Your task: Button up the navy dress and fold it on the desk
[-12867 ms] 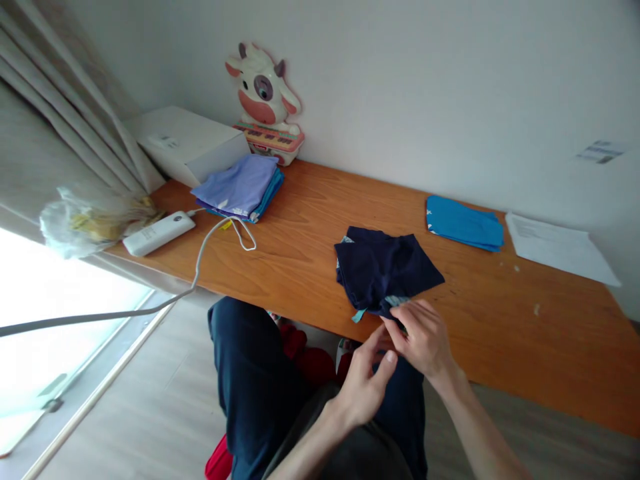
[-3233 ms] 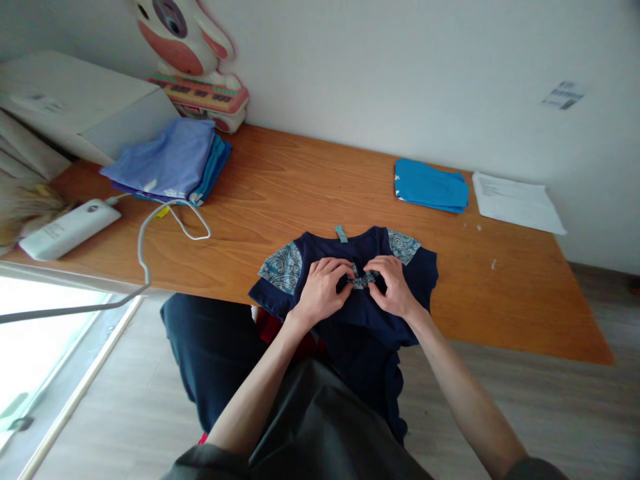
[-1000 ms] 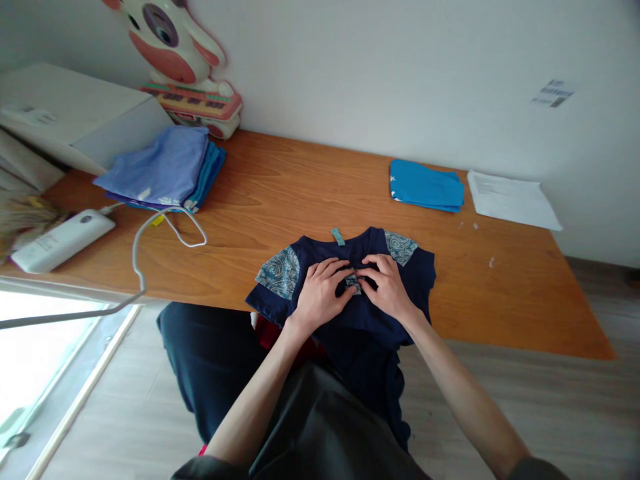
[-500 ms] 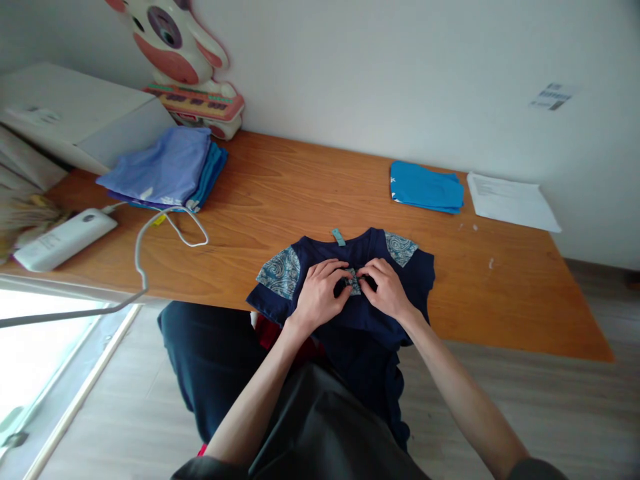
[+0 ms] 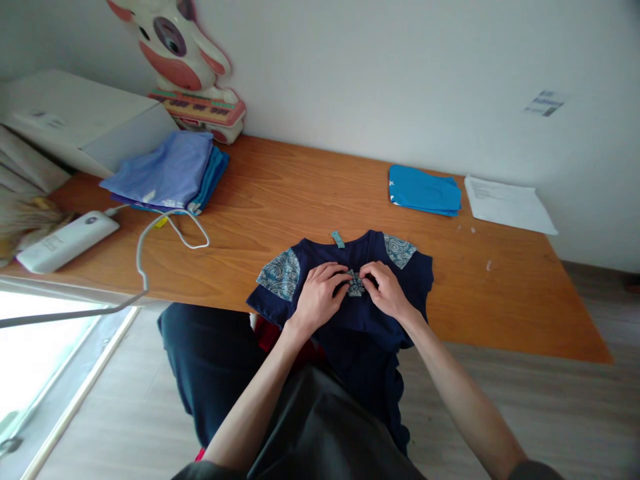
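At near side of surface [image 5: 300, 180], patterned bow [image 5: 355, 285] between left hand [image 5: 319, 297] and right hand [image 5: 389, 292]; fingers pinching both ends; navy garment [image 5: 357, 318] beneath.

from here i see grained wood with a soft sheen on the tabletop [image 5: 300, 193], matt navy cloth in the garment [image 5: 340, 313], smooth white plastic on the power bank [image 5: 67, 241], thin creased paper in the sheets [image 5: 510, 205], and soft matt fabric in the folded blue cloth [image 5: 425, 191].
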The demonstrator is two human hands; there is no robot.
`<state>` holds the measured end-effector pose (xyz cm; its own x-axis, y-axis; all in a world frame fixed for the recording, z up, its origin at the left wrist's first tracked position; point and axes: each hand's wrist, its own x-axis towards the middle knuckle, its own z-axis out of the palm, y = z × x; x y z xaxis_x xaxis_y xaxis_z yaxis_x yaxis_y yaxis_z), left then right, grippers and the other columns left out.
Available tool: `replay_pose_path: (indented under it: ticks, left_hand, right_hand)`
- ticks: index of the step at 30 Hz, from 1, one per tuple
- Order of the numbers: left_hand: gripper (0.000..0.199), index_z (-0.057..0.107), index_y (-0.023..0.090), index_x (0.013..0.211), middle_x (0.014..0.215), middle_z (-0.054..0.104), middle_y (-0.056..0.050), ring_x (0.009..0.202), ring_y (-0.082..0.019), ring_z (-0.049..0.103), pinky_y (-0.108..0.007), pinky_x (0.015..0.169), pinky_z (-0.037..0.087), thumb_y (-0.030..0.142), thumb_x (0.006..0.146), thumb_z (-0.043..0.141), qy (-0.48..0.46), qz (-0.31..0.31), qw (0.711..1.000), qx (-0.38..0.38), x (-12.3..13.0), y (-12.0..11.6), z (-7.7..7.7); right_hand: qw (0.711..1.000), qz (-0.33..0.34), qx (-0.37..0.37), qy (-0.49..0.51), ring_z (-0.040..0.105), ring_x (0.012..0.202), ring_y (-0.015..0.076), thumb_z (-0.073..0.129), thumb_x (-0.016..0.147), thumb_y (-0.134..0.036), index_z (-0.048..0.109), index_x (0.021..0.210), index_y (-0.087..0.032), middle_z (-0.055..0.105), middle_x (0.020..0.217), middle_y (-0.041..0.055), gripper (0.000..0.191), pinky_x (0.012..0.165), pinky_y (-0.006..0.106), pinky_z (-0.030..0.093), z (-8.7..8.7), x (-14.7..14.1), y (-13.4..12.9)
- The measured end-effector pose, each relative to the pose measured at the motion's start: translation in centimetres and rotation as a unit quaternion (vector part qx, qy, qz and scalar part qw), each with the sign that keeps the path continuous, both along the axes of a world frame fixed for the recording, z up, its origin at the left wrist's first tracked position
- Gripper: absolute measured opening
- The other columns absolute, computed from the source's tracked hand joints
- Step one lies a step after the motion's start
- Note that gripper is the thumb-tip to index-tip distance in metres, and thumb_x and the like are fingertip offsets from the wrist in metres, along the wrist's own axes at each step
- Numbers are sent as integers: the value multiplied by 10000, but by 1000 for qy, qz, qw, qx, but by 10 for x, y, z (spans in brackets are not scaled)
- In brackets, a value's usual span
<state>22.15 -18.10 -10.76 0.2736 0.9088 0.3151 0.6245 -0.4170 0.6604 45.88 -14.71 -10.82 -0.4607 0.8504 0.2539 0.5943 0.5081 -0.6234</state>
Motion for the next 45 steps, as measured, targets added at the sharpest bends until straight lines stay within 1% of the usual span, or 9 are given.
replay_pose_path:
  ticks: [4,11,16,18,24,29,33,40,45]
  left_hand:
    - [226,782,319,1243,1402,769,-38,1411,-293,643,-539,1187,510,213,1056,715,-3,-4,1000,0,0,0,-1]
    - [143,716,281,1214,1310,786,-59,1331,-274,691,-526,1159,540,227,1092,664,-61,-11,998,4,-1,0,2]
    - [186,674,280,1243,1305,765,-75,1297,-257,702,-498,1153,568,178,1106,599,-111,-31,993,8,-2,-1,5]
    - [204,673,275,1238,1317,759,-73,1306,-260,694,-501,1161,555,149,1091,608,-95,-33,995,12,-2,-1,6]
    - [175,696,271,1203,1265,775,-49,1246,-275,696,-480,1091,537,203,1046,734,-18,6,1000,-1,1,-3,5]
    - [176,738,288,1234,1333,774,-37,1318,-269,677,-473,1117,511,251,1063,736,11,-6,1000,-10,4,-2,7]
    - [182,765,294,1234,1342,777,-38,1331,-272,674,-480,1115,508,259,1056,749,14,0,1000,-11,5,-1,7]
    - [228,751,288,1202,1340,759,-39,1319,-285,662,-482,1105,510,235,990,818,0,-7,1000,-15,3,-1,7]
    - [95,684,242,1066,1114,748,-52,1121,-251,684,-432,1029,557,163,1018,706,-45,15,999,-22,0,-2,7]
  right_hand:
    - [1000,12,7,-14,697,1085,297,662,1010,-178,699,1138,-290,785,1145,58,174,966,484,526,3,-2,-2]
    - [999,-4,30,-14,702,1101,301,680,1008,-171,703,1076,-278,769,1121,71,128,966,496,536,1,-4,-2]
    - [999,10,37,-17,698,1197,315,671,1012,-162,721,1209,-282,783,1235,80,235,1019,530,543,2,-5,-3]
    - [999,7,41,-15,694,1214,314,650,1011,-134,711,1254,-280,782,1245,83,290,1039,535,544,2,-6,-3]
    - [996,22,67,-47,674,1223,331,687,992,-142,745,1137,-277,778,1260,77,207,1083,569,525,2,-6,-4]
    - [998,15,63,-24,679,1255,324,655,934,-59,709,1197,-275,761,1293,81,345,1118,550,519,2,-6,-5]
    - [998,-1,62,-12,682,1258,325,609,863,12,664,1177,-270,744,1280,95,426,1108,539,522,2,-6,-4]
    - [997,-20,80,8,688,1165,317,587,855,19,660,1059,-262,731,1170,91,355,1035,506,530,1,-4,-5]
    - [997,-10,68,-22,684,1071,307,619,903,-25,692,1006,-266,739,1044,69,271,981,494,523,2,-5,-5]
